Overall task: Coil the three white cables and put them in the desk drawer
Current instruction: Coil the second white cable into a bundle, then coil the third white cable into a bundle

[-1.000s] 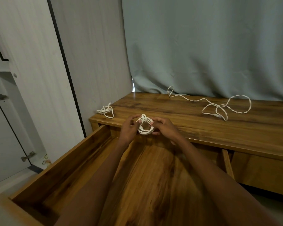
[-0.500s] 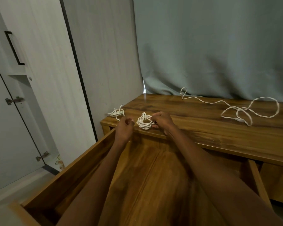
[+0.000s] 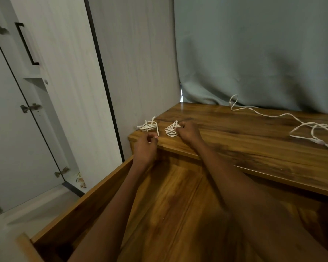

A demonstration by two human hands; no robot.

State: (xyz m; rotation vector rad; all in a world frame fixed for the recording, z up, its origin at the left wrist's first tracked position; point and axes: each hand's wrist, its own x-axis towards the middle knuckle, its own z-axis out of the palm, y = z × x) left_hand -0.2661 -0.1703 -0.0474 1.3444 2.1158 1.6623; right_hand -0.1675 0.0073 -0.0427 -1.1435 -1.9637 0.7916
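Risk: our right hand (image 3: 186, 131) pinches the small freshly wound white cable coil (image 3: 171, 129) on the wooden worktop (image 3: 235, 135) near its front edge, left hand (image 3: 146, 146) loosely curled and empty, so letting go untied may spring the loops.

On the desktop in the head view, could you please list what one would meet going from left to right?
First coiled cable → second coiled cable, held by the right hand → loose uncoiled cable.
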